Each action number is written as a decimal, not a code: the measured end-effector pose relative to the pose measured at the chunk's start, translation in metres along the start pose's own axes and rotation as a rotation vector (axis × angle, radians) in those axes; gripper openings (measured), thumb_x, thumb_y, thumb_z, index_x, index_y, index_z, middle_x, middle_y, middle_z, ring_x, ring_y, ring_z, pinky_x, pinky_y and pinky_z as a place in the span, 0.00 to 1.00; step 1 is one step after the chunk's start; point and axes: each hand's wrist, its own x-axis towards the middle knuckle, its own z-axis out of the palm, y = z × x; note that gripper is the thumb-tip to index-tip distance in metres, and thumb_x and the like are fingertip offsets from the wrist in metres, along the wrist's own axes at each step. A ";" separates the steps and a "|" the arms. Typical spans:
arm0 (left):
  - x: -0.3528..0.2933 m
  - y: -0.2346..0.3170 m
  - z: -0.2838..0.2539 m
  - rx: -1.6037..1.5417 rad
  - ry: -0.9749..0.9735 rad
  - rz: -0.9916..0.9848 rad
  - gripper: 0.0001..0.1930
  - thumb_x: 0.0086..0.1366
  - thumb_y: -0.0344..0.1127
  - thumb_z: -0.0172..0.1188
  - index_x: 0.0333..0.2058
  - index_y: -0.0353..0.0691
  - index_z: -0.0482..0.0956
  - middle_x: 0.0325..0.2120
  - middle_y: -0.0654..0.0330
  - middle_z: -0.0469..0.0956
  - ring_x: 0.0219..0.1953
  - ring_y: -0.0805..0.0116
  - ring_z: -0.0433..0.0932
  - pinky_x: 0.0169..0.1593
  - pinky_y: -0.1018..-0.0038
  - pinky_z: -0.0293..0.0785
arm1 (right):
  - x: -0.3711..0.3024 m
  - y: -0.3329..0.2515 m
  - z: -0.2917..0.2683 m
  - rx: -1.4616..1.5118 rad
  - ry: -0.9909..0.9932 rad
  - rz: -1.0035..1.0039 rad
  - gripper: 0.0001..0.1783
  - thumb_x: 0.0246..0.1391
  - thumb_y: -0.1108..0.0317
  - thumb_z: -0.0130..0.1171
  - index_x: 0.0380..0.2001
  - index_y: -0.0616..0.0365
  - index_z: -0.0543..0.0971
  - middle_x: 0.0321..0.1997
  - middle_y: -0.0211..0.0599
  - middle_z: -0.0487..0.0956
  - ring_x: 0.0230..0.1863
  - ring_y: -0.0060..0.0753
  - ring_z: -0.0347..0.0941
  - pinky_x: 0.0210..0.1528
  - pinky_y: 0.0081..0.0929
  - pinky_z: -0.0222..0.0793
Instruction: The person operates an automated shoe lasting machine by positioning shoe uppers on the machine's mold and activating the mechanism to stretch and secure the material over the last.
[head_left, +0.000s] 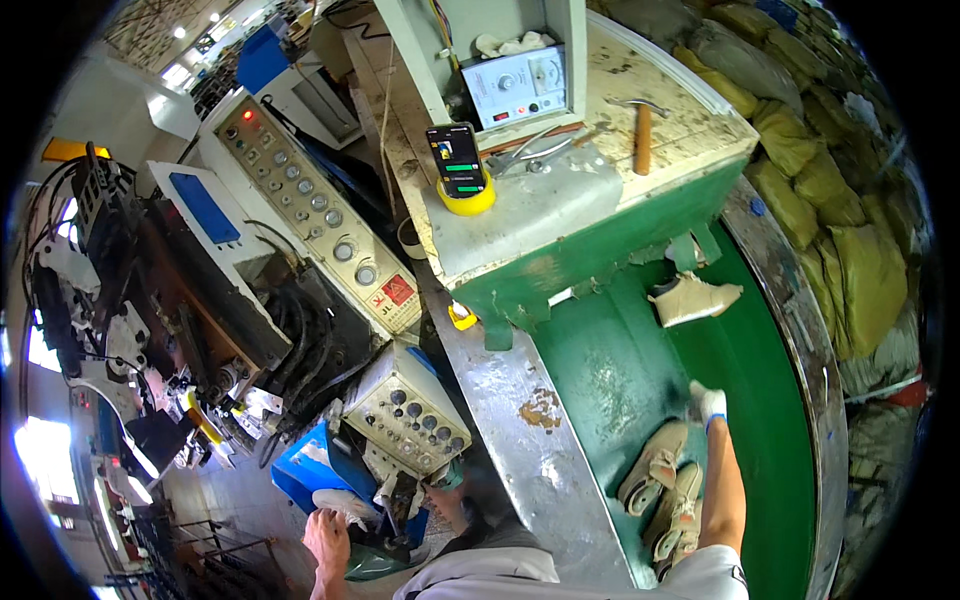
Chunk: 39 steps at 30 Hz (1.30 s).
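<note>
My left hand [328,540] is bare, its fingers curled beside a whitish rounded piece [345,503] at a blue bin [305,468]; what lies under the fingertips is hidden. Stretched out over the green belt [600,375], my right hand [709,401] wears a white glove with a blue edge at the wrist. It looks small and blurred, so its fingers cannot be read. Just left of that forearm, a tan shoe [655,466] and a second tan shoe [677,520] lie side by side. Farther along the belt sits a beige shoe upper [697,299], apart from my hand.
A worn table with green sides [590,235] spans the belt, bearing a hammer [643,140], a phone [457,165] on a yellow tape roll [468,197], and a control box [517,87]. Machine panels [320,210] stand left. Yellow sacks [865,280] are heaped beyond the belt's right rail.
</note>
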 end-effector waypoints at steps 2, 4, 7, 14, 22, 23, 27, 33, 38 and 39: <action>-0.002 -0.003 0.010 -0.023 0.103 -0.005 0.11 0.66 0.41 0.61 0.40 0.40 0.81 0.39 0.54 0.80 0.44 0.50 0.79 0.48 0.55 0.72 | 0.052 -0.035 0.025 0.312 0.058 0.054 0.34 0.52 0.46 0.71 0.47 0.68 0.78 0.40 0.54 0.80 0.26 0.43 0.76 0.30 0.51 0.75; -0.001 -0.002 0.019 -0.012 0.143 -0.071 0.10 0.67 0.42 0.59 0.39 0.43 0.81 0.37 0.55 0.80 0.44 0.52 0.79 0.47 0.56 0.70 | 0.097 -0.070 0.046 0.350 0.045 0.061 0.48 0.52 0.41 0.69 0.68 0.58 0.65 0.68 0.60 0.66 0.55 0.59 0.74 0.48 0.60 0.75; 0.003 0.002 0.023 -0.021 0.160 -0.109 0.11 0.67 0.44 0.60 0.37 0.43 0.81 0.34 0.57 0.81 0.40 0.53 0.79 0.44 0.58 0.71 | 0.158 -0.117 0.077 0.455 0.172 0.077 0.42 0.52 0.45 0.71 0.65 0.53 0.70 0.64 0.51 0.72 0.53 0.52 0.76 0.49 0.58 0.76; 0.005 0.007 0.018 -0.013 0.137 -0.129 0.10 0.66 0.43 0.61 0.35 0.44 0.82 0.33 0.59 0.81 0.39 0.54 0.80 0.42 0.58 0.70 | 0.177 -0.145 0.109 0.980 0.122 -0.146 0.28 0.51 0.65 0.75 0.55 0.55 0.79 0.50 0.38 0.83 0.43 0.45 0.81 0.42 0.49 0.82; 0.004 0.003 0.015 -0.061 0.172 -0.086 0.09 0.65 0.40 0.63 0.35 0.42 0.83 0.33 0.57 0.82 0.39 0.52 0.80 0.44 0.57 0.71 | -0.010 -0.049 0.121 1.027 -0.708 -0.312 0.38 0.57 0.51 0.68 0.65 0.55 0.69 0.62 0.42 0.77 0.59 0.50 0.75 0.62 0.59 0.72; 0.005 0.003 0.013 -0.087 0.164 -0.083 0.09 0.65 0.40 0.63 0.35 0.41 0.83 0.33 0.56 0.82 0.40 0.52 0.80 0.45 0.57 0.72 | -0.043 -0.027 0.130 1.043 -0.801 -0.304 0.39 0.57 0.50 0.68 0.65 0.56 0.68 0.62 0.42 0.77 0.59 0.50 0.75 0.63 0.57 0.71; 0.017 0.012 0.006 -0.284 0.142 -0.020 0.07 0.64 0.35 0.63 0.35 0.38 0.83 0.32 0.51 0.83 0.34 0.48 0.81 0.39 0.58 0.75 | -0.179 0.030 0.202 1.117 -0.856 -0.196 0.34 0.53 0.58 0.71 0.61 0.56 0.73 0.58 0.41 0.79 0.58 0.47 0.76 0.64 0.50 0.72; 0.053 0.047 -0.020 -0.905 -0.013 -0.065 0.12 0.69 0.36 0.62 0.40 0.30 0.83 0.28 0.54 0.83 0.32 0.72 0.79 0.39 0.73 0.74 | -0.355 0.027 0.284 1.089 -1.175 0.103 0.25 0.56 0.62 0.67 0.56 0.57 0.77 0.51 0.40 0.82 0.50 0.42 0.79 0.56 0.42 0.77; 0.092 0.028 -0.056 -1.546 -0.060 -0.063 0.20 0.74 0.46 0.57 0.48 0.31 0.82 0.38 0.57 0.85 0.42 0.70 0.82 0.49 0.72 0.77 | -0.435 -0.002 0.354 0.812 -1.231 0.178 0.20 0.61 0.62 0.64 0.54 0.58 0.78 0.48 0.39 0.82 0.48 0.37 0.79 0.52 0.37 0.78; 0.102 0.013 -0.061 -1.624 -0.110 -0.035 0.23 0.74 0.46 0.55 0.55 0.30 0.77 0.44 0.51 0.84 0.47 0.63 0.83 0.51 0.69 0.78 | -0.450 -0.008 0.369 0.748 -1.237 0.181 0.20 0.61 0.62 0.63 0.53 0.59 0.78 0.48 0.38 0.82 0.47 0.36 0.80 0.51 0.36 0.78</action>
